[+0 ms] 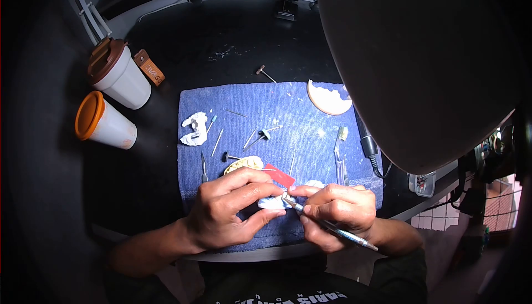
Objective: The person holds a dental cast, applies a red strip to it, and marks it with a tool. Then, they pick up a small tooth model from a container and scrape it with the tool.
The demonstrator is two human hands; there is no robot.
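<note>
My left hand (230, 210) pinches a small white and blue piece (271, 202) between its thumb and fingers, above the near part of a blue cloth (249, 99). In my right hand (341, 212) is a slim silver pen-like tool (346, 233), its tip touching or very near the piece. The fingertips of both hands nearly meet there, hiding part of the piece. Just beyond my left hand lie a yellowish dental model (244, 164) and a red flat strip (280, 175). A white object behind my right fingertips is mostly hidden.
On the cloth are a white cast (194, 129), a round white model (329, 98), a toothbrush (339, 143), a blade tool (204, 166) and several thin burs. Two lidded cups (124, 79) stand left. A large dark lamp-like shape (410, 60) overhangs the right side.
</note>
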